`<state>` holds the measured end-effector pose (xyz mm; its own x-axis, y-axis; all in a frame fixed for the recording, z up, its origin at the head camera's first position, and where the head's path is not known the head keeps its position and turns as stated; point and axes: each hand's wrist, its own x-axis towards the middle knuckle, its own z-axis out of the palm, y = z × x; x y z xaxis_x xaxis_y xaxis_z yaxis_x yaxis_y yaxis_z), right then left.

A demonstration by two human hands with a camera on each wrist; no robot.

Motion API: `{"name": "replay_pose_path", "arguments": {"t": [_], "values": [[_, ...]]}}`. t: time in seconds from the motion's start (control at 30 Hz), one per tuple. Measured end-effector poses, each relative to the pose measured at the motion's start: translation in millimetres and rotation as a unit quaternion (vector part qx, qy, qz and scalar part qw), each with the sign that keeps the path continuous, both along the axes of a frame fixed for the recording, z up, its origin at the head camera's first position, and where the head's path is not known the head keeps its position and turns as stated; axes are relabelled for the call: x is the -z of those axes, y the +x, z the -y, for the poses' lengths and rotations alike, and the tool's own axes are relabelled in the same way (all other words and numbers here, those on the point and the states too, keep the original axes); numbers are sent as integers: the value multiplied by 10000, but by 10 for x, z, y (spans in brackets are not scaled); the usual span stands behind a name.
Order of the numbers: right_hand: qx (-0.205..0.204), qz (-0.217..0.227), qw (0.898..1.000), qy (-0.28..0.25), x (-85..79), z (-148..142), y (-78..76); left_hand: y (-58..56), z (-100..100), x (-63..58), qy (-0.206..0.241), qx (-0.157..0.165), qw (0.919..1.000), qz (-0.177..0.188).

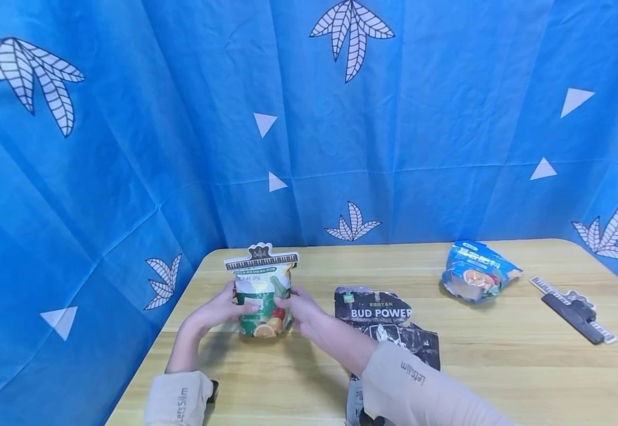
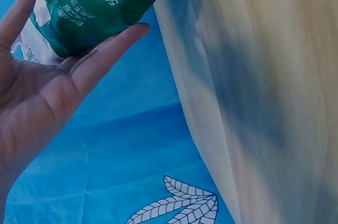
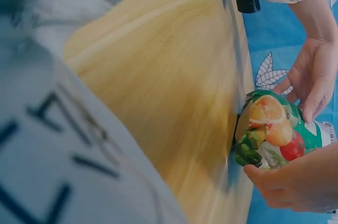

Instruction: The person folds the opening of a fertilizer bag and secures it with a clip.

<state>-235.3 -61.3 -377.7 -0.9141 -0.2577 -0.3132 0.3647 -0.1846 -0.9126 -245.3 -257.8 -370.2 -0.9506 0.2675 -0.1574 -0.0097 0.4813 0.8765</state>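
Two hands [image 1: 226, 307] [image 1: 309, 312], one clipped bag [image 1: 263, 303], seemingly gripped

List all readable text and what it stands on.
"BUD POWER" on black bag
"46.0%" on green bag
"500g" on same bag
"Lets" on left sleeve and right sleeve; rest unclear
Too small, blurred or creased: print elsewhere on both bags; on blue bag; on attached clip

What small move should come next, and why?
Probably release the green-and-white pouch once it stands steady: the left hand and right hand hold its sides, a piano-key clip already spans its top, and the blue pouch has none.
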Motion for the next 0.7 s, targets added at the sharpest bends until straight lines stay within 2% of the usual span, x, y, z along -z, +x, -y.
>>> {"name": "replay_pose_path", "arguments": {"t": [0.2, 0.4, 0.6, 0.7], "values": [[-78, -26, 9999, 96, 16, 3, 26, 36, -10, -10, 140, 100, 9995, 249], [-86, 160, 9998, 97, 43, 21, 65, 59, -19, 1, 57, -74, 9985, 532], [-146, 328, 9987, 363, 83, 44, 95, 80, 5, 6, 90, 192, 9968, 768], [-214, 460, 9977, 449, 102, 45, 111, 94, 12, 18, -35, 139, 9965, 823]]}}
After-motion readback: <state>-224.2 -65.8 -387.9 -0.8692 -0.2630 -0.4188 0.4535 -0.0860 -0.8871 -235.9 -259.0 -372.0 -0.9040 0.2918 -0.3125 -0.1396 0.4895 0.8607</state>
